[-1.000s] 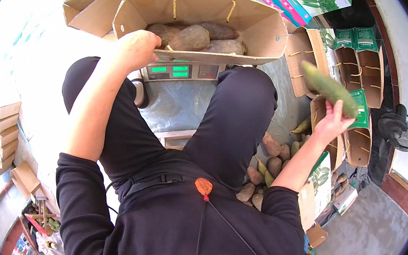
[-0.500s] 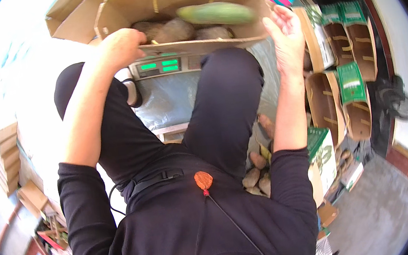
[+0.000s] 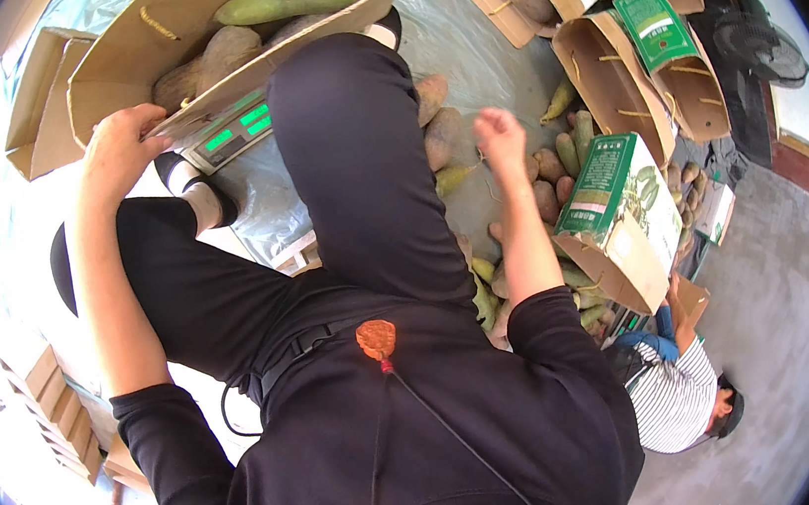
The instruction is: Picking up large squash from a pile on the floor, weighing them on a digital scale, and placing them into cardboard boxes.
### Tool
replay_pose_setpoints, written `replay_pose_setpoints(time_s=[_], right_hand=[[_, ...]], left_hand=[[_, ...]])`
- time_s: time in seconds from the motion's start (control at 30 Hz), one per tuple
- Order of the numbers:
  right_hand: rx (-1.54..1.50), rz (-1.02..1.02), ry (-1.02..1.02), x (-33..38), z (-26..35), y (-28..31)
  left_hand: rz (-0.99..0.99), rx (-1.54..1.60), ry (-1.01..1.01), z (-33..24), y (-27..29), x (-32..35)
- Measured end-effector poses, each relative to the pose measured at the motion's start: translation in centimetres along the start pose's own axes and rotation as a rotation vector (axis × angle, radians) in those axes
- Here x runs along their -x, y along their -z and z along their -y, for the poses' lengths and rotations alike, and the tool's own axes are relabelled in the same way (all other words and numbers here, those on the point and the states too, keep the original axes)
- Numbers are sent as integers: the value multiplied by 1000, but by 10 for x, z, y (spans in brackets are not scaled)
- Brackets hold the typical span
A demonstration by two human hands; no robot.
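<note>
My left hand (image 3: 120,145) grips the near edge of an open cardboard box (image 3: 119,70) that sits on a weighing scale (image 3: 234,136) with a green display. Inside the box lie brown tubers (image 3: 203,61) and a long green fruit (image 3: 289,0) on top. My right hand (image 3: 499,134) hangs empty with its fingers curled, above a heap of brown and green produce (image 3: 555,170) on a plastic sheet (image 3: 460,37). My knee in dark trousers (image 3: 351,129) rises between the two hands.
Open cardboard boxes with rope handles (image 3: 619,78) stand to the right, some with green printed sides (image 3: 617,190). Another person in a striped shirt (image 3: 675,396) crouches at the lower right. A fan (image 3: 760,42) stands at the far right. Flat cartons (image 3: 41,394) are stacked at the left.
My right hand carried the long green fruit from the right up to the box, left it on top of the tubers, and has dropped back empty over the heap. My left hand stayed on the box.
</note>
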State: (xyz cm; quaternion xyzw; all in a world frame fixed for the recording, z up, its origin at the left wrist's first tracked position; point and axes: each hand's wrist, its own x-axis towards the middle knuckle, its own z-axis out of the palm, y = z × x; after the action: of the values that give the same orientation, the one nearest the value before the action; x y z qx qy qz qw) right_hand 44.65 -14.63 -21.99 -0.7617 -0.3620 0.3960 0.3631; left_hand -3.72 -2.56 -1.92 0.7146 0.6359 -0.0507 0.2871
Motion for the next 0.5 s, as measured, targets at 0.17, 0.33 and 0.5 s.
replay_pose_setpoints(time_s=[0.17, 0.33, 0.5], right_hand=[[117, 30, -255, 53, -129, -4], [79, 31, -743, 90, -142, -4], [8, 23, -865, 91, -149, 4]], left_hand=[[13, 8, 9, -11, 1, -4], [-35, 21, -2, -4, 0, 2], [-7, 36, 6, -3, -3, -3]])
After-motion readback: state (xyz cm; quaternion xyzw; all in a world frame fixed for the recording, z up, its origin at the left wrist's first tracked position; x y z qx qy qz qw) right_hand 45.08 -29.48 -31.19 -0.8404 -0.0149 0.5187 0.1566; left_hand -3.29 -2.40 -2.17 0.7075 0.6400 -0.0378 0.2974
